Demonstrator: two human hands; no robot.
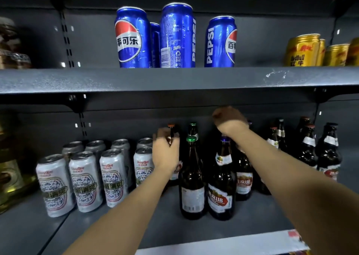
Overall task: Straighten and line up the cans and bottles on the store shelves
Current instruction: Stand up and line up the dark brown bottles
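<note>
On the lower shelf (174,227) stand several dark beer bottles. My left hand (165,152) grips the neck of an orange-capped brown bottle (171,128) behind the front row. My right hand (230,121) is curled and blurred above the bottles further back; what it holds is hidden. In front stand a green-capped bottle (192,179) and a blue-capped bottle (222,181). Several silver beer cans (84,183) stand in rows at the left.
The upper shelf (174,79) carries blue Pepsi cans (177,35) turned different ways and gold Red Bull cans (303,50) at the right. More dark bottles (328,150) stand at the lower right. Yellowish packages (9,169) sit at the far left.
</note>
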